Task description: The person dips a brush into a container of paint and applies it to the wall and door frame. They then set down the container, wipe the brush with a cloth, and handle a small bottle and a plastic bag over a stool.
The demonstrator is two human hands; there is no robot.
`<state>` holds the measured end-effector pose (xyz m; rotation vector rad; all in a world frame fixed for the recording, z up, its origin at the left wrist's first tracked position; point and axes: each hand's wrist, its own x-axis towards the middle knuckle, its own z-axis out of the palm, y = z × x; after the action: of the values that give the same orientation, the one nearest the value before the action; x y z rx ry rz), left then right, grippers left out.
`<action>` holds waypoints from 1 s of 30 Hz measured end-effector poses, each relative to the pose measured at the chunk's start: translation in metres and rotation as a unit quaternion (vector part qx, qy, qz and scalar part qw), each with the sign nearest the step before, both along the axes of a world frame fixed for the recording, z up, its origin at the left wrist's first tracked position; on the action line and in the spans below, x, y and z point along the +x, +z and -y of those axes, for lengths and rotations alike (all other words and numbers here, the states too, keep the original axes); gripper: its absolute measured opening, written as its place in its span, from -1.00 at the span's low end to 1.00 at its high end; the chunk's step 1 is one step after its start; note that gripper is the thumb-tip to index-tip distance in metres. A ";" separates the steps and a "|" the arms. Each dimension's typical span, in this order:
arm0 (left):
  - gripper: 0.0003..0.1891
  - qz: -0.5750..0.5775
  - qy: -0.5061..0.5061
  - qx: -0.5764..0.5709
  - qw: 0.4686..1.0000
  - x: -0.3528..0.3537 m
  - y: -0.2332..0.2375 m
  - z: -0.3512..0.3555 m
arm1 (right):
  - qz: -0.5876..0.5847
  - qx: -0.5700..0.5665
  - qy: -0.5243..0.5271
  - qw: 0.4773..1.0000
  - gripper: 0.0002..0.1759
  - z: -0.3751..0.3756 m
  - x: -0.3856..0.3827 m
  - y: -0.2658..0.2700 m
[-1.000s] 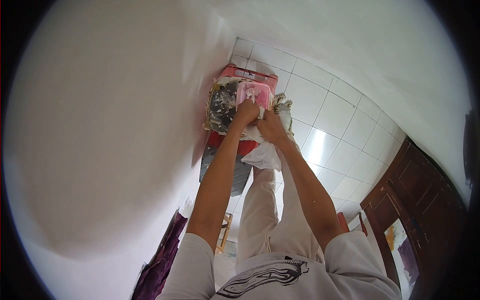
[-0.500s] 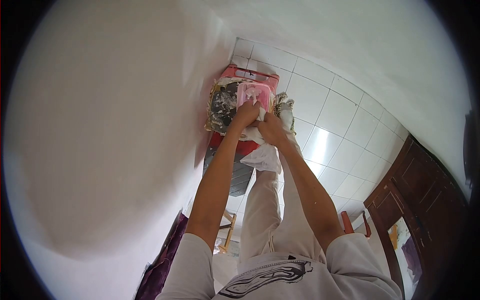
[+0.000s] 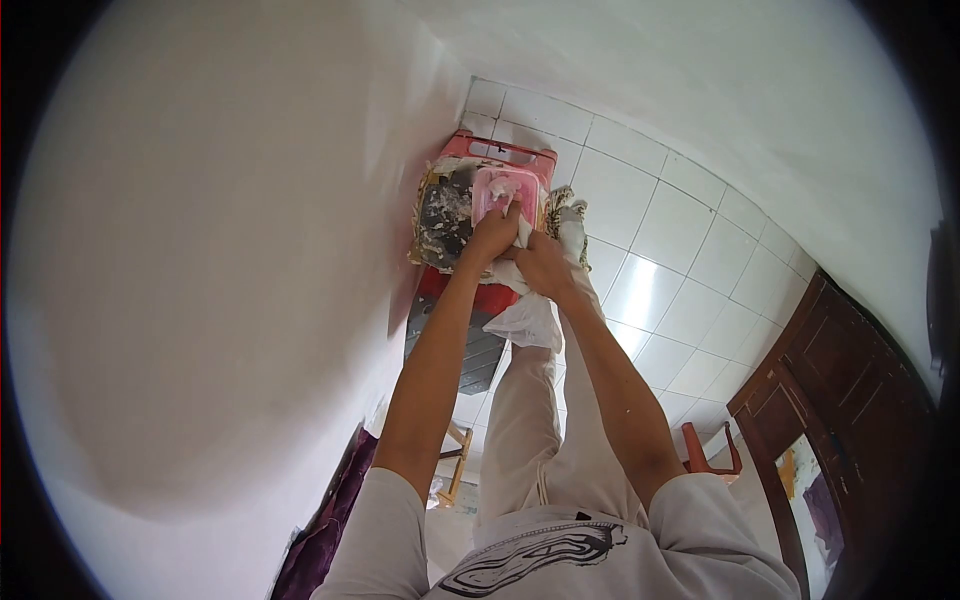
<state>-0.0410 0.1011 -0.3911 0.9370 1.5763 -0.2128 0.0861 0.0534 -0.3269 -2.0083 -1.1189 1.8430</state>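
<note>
"Hands first: how do they stand?"

"Left hand (image 3: pixel 493 236) and right hand (image 3: pixel 544 264) are close together, palms turned down or inward, with the fingers of both curled nearly closed. They seem to have hold of a white wrap (image 3: pixel 523 233) between them; the exact grip is hidden"

"Where does the wrap lie?"

"Its long axis runs away from the person, from between the fingers toward a pink tub (image 3: pixel 476 196). The tub is just beyond them, and the left hand is nearer, overlapping its near end in this view"

"What is in the tub?"

"Something whitish, too blurred to name"

"And around it?"

"A dark, white-smeared board (image 3: pixel 445 212) to the left, a pink stool (image 3: pixel 545 157) at the far side, and a pale bundle (image 3: pixel 572 235) to the right. Thin white plastic (image 3: pixel 530 325) hangs below the hands, above the tiled floor (image 3: pixel 610 190)"
</note>
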 end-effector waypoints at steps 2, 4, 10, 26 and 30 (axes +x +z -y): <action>-0.07 -0.004 -0.017 0.003 1.000 0.001 0.004 -0.001 | 0.005 0.002 -0.003 1.000 -0.42 0.003 -0.001 -0.004; -0.09 -0.007 -0.032 0.008 0.999 0.003 0.011 -0.004 | 0.010 0.005 -0.005 1.000 -0.42 0.004 -0.001 -0.005; -0.28 -0.016 -0.032 0.045 0.998 -0.002 -0.008 0.001 | 0.000 0.022 0.001 1.000 -0.43 0.002 -0.003 -0.010; -0.62 -0.015 -0.013 0.125 0.992 -0.002 0.002 -0.004 | -0.009 0.041 -0.003 0.999 -0.44 -0.005 -0.005 -0.011; -0.60 0.051 0.072 0.095 0.992 -0.005 -0.004 -0.003 | -0.025 0.009 0.013 1.000 -0.43 -0.009 0.001 -0.004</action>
<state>-0.0459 0.1037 -0.3955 0.9596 1.5808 0.0865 0.0870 0.0622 -0.3305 -1.9355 -1.1489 1.8771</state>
